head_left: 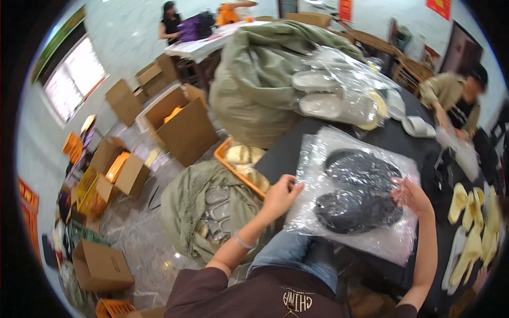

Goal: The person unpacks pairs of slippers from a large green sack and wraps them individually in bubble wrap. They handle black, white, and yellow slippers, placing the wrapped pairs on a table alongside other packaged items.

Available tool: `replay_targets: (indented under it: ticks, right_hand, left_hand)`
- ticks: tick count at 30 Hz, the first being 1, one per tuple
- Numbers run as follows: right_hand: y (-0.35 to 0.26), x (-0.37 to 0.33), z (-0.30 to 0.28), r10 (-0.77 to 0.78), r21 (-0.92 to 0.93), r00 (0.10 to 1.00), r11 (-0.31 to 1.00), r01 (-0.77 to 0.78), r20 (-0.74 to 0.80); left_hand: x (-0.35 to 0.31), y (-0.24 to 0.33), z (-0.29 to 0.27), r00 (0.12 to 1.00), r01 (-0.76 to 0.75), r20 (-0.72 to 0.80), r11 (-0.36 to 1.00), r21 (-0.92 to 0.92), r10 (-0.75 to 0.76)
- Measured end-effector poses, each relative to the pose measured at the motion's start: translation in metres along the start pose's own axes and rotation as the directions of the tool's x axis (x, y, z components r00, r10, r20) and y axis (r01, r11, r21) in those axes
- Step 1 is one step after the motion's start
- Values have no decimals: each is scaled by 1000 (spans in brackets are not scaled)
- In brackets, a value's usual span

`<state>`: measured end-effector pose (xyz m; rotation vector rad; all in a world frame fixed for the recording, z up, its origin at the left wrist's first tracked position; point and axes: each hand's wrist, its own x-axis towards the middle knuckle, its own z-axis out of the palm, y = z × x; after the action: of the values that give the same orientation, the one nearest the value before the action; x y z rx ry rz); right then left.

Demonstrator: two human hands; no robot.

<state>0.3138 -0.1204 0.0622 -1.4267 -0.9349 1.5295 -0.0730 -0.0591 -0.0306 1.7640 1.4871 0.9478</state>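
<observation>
Presently, black slippers lie in a clear bag, on the near side of the big green sack. Left hand appears to pinch the bag's left edge; right hand curls fingers at its right — cannot tell whether they grip. Judged step: bagging the pair; the next move calls for a gentle hold on slippery film. Unclear: bag mouth, layers beneath — glare masks both.
</observation>
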Motion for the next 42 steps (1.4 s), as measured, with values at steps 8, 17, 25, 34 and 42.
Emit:
replay_targets:
  ticks: [8,17,25,34,42]
  right_hand:
    - [-31,3,22,-207,98,974,975,198,94]
    - [-75,-47,43,-429,55,900,900,433,-78]
    - [-59,-56,28,-438,-27,897,899,437,-61]
    - [12,-78,-24,-222,-38,968,975,219,-119]
    - [42,-74,-29,-399,-499,895,827,258,-199]
  left_hand:
    - [13,3,-9,921,-313,-196,940,136,335]
    - [23,55,-28,993,-118,-26,979,-166,115]
    - [53,41,6,981,-193,-3,975,-111,194]
    - [48,9,32,989,-116,108,978,171,99]
    - [36,28,30,996,-68,67,966,251,53]
